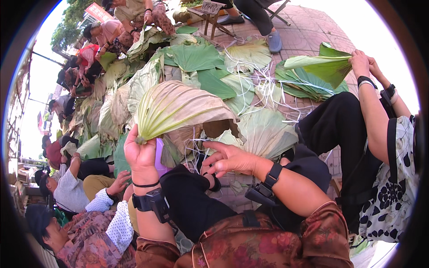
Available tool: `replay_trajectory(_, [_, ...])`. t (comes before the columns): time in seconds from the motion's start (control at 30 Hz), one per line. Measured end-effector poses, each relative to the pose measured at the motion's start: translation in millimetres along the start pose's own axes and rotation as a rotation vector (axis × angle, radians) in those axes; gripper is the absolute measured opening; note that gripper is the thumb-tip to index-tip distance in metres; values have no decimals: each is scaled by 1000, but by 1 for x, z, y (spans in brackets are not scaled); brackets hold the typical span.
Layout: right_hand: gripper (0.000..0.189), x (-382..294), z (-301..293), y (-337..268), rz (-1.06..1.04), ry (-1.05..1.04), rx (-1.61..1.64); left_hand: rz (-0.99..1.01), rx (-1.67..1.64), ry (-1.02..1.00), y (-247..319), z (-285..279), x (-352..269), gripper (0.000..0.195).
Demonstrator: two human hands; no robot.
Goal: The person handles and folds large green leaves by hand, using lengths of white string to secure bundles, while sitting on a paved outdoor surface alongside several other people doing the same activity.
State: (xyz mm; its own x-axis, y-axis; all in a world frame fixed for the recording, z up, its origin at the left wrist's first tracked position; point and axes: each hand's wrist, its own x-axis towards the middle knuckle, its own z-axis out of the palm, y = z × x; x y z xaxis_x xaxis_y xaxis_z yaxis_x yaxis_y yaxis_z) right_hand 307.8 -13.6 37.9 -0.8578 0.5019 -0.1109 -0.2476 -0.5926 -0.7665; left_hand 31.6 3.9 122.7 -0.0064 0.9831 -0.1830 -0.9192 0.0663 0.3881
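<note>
My left hand [140, 152] is raised and grips a large lotus leaf [184, 107] at its stem end; the leaf fans out pale, ribbed and folded, with a brown torn far edge. My right hand [233, 159] hovers right of it with fingers spread, holding nothing I can make out. Just beyond my right hand lie thin white strings [192, 144] and a pale flattened lotus leaf [268, 130]. Part of a purple object [161, 157] shows behind my left wrist. Green lotus leaves [197, 57] overlap on the ground beyond the held leaf.
A tangle of white strings [264, 80] lies on the pink paving [301, 33]. At right, a co-worker's hands [362, 65] hold a green leaf above a leaf stack [301, 82]. Several people sit along the leaf heap at left. A folding stool [209, 11] stands beyond.
</note>
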Motion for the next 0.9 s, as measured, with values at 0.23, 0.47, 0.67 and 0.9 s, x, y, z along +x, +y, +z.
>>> replay_trajectory(0.23, [54, -10, -26, -33, -517, 315, 519, 125, 323, 94, 15, -24, -38, 38])
replay_trajectory(0.47, [36, -14, -32, -39, -645, 735, 372, 200, 612, 72, 7, -37, -47, 44])
replay_trajectory(0.67, [16, -30, -35, -62, -743, 976, 132, 177, 487, 264, 16, -71, -34, 44])
replay_trajectory(0.9, [10, -47, -48, -70, -755, 1024, -12, 209, 494, 284, -5, -75, -22, 44])
